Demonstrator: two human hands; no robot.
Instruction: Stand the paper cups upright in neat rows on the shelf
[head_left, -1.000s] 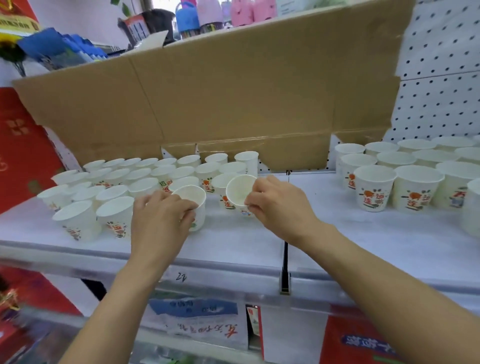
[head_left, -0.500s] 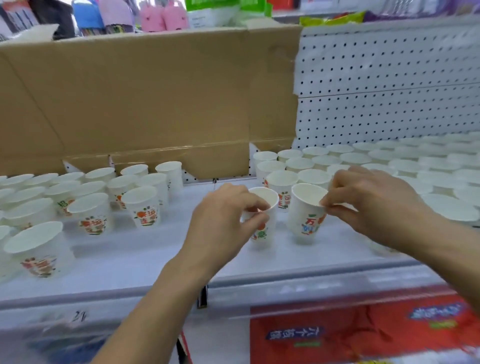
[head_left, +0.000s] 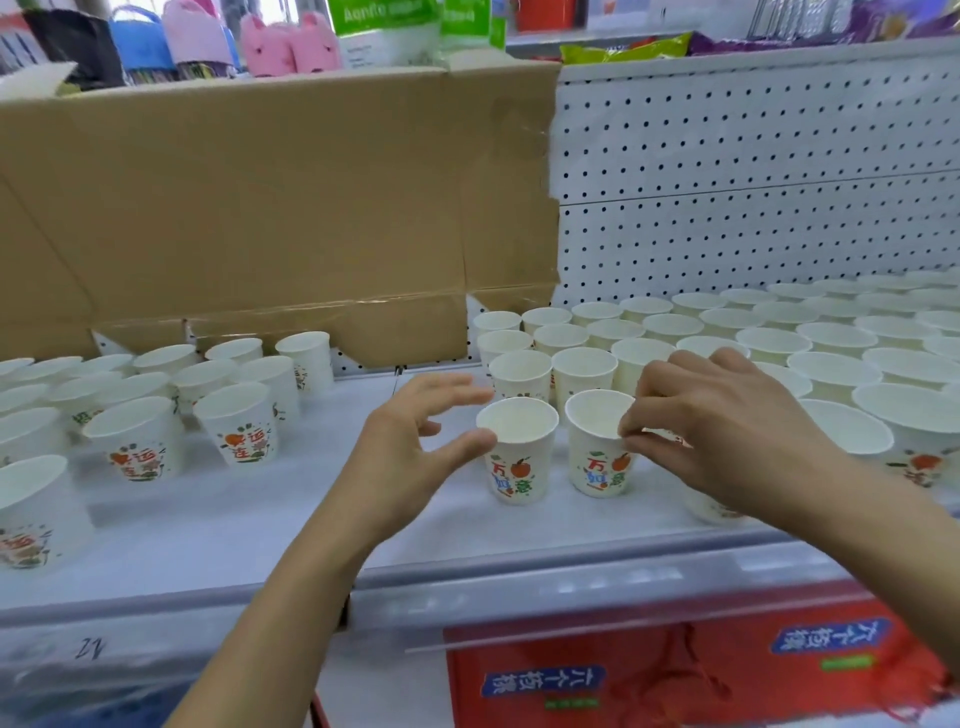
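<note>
Two white paper cups with red and green print stand upright side by side near the front of the white shelf (head_left: 260, 525). My left hand (head_left: 410, 452) hovers just left of the left cup (head_left: 517, 457), fingers spread and relaxed, thumb tip close to its rim. My right hand (head_left: 717, 436) pinches the rim of the right cup (head_left: 597, 457) between thumb and fingertips. Behind and to the right, several upright cups (head_left: 831, 343) stand in rows. A looser group of upright cups (head_left: 140, 436) fills the shelf's left side.
A large brown cardboard sheet (head_left: 270, 208) leans against the shelf's back on the left, and white pegboard (head_left: 753, 182) backs the right. Goods sit on the shelf above. Red packaging (head_left: 675, 670) lies below the shelf's front rail (head_left: 571, 587).
Both hands carried a cup each from the left group over to the right group and set them down upright. My left hand has let go of its cup and opened.
</note>
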